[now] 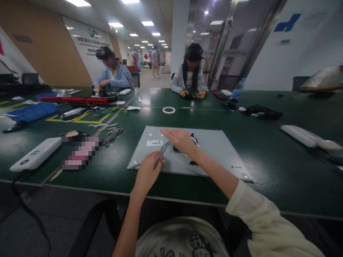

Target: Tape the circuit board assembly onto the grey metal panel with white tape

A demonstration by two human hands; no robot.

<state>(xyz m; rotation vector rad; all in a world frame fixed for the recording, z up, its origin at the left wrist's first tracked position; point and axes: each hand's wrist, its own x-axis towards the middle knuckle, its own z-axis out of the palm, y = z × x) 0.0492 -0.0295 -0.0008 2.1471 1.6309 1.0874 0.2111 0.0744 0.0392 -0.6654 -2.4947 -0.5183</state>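
Observation:
A flat grey-white panel (211, 157) lies on the green table in front of me. My left hand (148, 169) is closed around a grey cable (165, 145) near the panel's left part, by its front edge. The cable curves up from there and passes under my right hand (180, 140). That hand is over the panel, fingers stretched out together toward the left, their tips near a small label strip (155, 135). Its thumb and palm side are hidden. Black parts (177, 148) on the panel are half covered by my right hand. A white label (154, 142) lies left of it.
Left of the panel are a white power bank (36, 153), a pink pixelated object (81, 153) and a bundle of thin wires (112, 137). A white tape ring (169, 110) lies beyond it. Another white device (298, 135) is at right. Two people sit across the table.

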